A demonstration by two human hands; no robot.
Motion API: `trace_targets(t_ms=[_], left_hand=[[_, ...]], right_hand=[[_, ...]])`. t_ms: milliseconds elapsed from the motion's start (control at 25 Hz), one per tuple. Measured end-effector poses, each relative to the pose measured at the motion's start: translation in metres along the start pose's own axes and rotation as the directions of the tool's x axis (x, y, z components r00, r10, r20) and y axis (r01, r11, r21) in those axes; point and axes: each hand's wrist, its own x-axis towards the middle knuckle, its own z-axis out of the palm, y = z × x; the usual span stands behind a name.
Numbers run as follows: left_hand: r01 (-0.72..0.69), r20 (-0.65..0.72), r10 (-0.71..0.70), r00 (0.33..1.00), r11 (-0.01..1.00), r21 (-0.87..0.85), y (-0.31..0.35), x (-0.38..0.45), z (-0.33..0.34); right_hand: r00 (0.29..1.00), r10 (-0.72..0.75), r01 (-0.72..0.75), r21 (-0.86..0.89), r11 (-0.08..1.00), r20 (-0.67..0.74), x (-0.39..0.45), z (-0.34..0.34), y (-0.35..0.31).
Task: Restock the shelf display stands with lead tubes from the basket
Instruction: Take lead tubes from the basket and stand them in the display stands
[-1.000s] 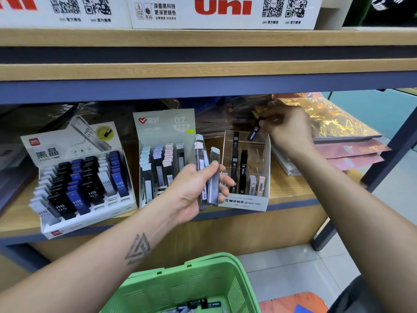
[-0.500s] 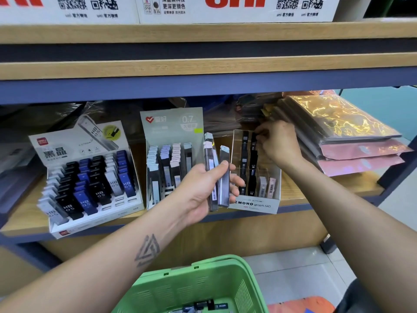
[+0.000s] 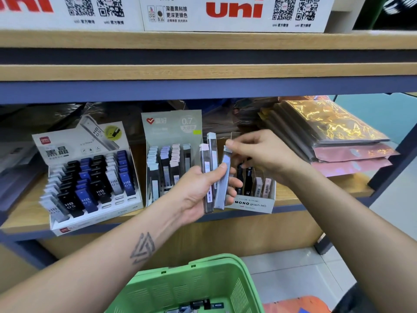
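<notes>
Green plastic fills the bottom of your view: the basket (image 3: 185, 288) sits below your arms, with a few dark lead tubes (image 3: 198, 304) lying in its base. Your left hand (image 3: 203, 190) grips a small bunch of lead tubes upright in front of the wooden shelf (image 3: 22, 213), thumb across their fronts and fingers curled behind. Three stand up from that grip: one with a pale pink cap (image 3: 205, 168), a taller clear one (image 3: 212, 152) behind it, and a bluish-grey tube (image 3: 223, 184) on the right side of the bunch. Your right hand (image 3: 261, 157) reaches across from the right, and its thumb and forefinger pinch the top end of the bluish-grey tube, while its lower part is held in your left hand.

On the shelf, three display stands sit in a row. The left stand (image 3: 90, 175) carries rows of black, blue and grey boxes marked HB 0.5, packed closely. The middle stand (image 3: 171, 154), marked 0.7 on its backboard, holds slim tubes with pale caps in several columns. The clear stand labelled MONO graph MG (image 3: 252, 204) sits just behind your hands and holds a few black and pinkish tubes; your hands hide much of it. To its right lies a stack of shiny iridescent pouches (image 3: 338, 136). White boxes printed "uni" (image 3: 234, 10) line the shelf above.
</notes>
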Motion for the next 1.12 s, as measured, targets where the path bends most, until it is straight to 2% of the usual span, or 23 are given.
trace_targets(t_ms=[40, 200, 320, 440, 560, 640, 760, 840, 960, 1120], left_hand=[[-0.001, -0.001, 0.001, 1.000, 1.000, 0.004, 0.000, -0.001, 0.000], [0.026, 0.031, -0.025, 0.999, 0.999, -0.036, 0.001, -0.008, -0.004], [0.062, 0.060, -0.060, 0.996, 0.997, -0.036, 0.002, -0.016, -0.010], [0.018, -0.026, -0.018, 1.000, 1.000, 0.025, 0.001, -0.018, -0.020], [-0.033, -0.106, 0.044, 0.993, 0.995, 0.099, 0.001, -0.022, -0.027], [-0.022, -0.120, 0.033, 0.992, 0.996, 0.091, 0.001, -0.028, -0.031], [0.001, -0.102, 0.009, 0.995, 0.995, 0.096, 0.007, -0.038, -0.037], [-0.007, -0.107, 0.027, 0.994, 0.983, 0.185, 0.013, -0.045, -0.043], [0.010, -0.233, 0.089, 0.968, 0.919, 0.394, 0.023, -0.055, -0.059], [0.022, -0.415, 0.191, 0.889, 0.889, 0.456, 0.039, -0.062, -0.088]], right_hand=[[0.999, 0.016, -0.018, 0.041, 0.999, 0.047, -0.004, 0.002, 0.001], [0.995, 0.068, -0.084, 0.289, 0.954, 0.066, -0.004, 0.002, 0.003], [0.992, 0.061, -0.098, 0.366, 0.925, 0.113, -0.007, 0.006, 0.000], [0.988, 0.038, -0.087, 0.338, 0.937, 0.150, -0.008, 0.014, -0.008], [0.994, 0.010, -0.029, 0.175, 0.984, 0.110, -0.009, 0.026, -0.017], [0.995, 0.001, -0.011, 0.100, 0.995, 0.101, -0.008, 0.033, -0.020], [0.995, 0.000, -0.013, 0.128, 0.992, 0.104, -0.003, 0.036, -0.024], [0.997, -0.006, -0.010, 0.205, 0.979, 0.076, 0.002, 0.037, -0.028], [0.999, -0.044, 0.036, 0.258, 0.966, 0.027, 0.008, 0.047, -0.032], [0.995, -0.097, 0.099, 0.156, 0.983, -0.024, 0.017, 0.060, -0.035]])
